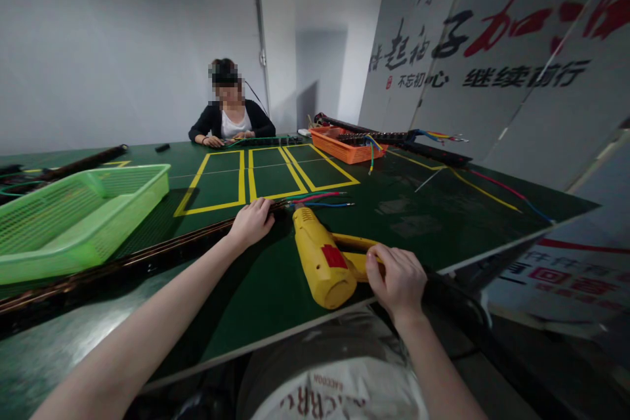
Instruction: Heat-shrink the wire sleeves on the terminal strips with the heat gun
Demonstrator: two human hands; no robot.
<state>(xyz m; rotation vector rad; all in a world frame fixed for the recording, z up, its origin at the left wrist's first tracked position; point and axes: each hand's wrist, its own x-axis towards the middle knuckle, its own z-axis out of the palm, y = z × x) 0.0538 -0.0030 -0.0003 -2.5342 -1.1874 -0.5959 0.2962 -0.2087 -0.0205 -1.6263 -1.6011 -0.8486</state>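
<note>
In the head view, a yellow heat gun (315, 243) is low over the green table (275, 289) near its front edge, its nozzle just beside the coloured wires (319, 196) leaving one end of a long dark strip (162, 251); whether the gun rests on the tabletop cannot be told. The person's right hand (398, 275) is closed round the gun's rear handle, while the left hand (253, 222) has its fingers bent over the strip close to the wires. The gun looks rigid and moderately heavy towards its thick body, so the handle is the sound place to hold it, clear of the possibly hot nozzle. The strip seems stiff and perhaps awkward for its length, best steadied near its end; the wires look soft and bendable.
</note>
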